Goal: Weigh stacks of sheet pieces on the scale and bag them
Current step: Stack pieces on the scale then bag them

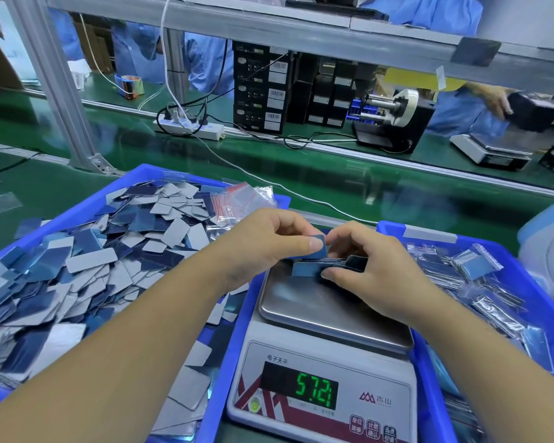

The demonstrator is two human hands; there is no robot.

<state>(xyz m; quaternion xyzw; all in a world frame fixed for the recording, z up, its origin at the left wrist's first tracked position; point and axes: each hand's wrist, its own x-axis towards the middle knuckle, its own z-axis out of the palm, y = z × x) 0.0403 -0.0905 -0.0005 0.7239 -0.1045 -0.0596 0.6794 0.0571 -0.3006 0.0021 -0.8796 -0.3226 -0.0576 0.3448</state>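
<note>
Green digits reading 57.21 glow on the scale, labelled 电子天平 and 香山, while the left hand pinches one blue piece and the right hand grips the stack resting on its steel pan.

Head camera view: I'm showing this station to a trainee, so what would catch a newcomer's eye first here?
Probably the green digits glowing on the scale at bottom centre. Just above, over the steel pan, the left hand pinches a blue sheet piece while the right hand grips a stack of pieces. The left blue bin, heaped with loose blue and grey pieces, fills that side.
</note>
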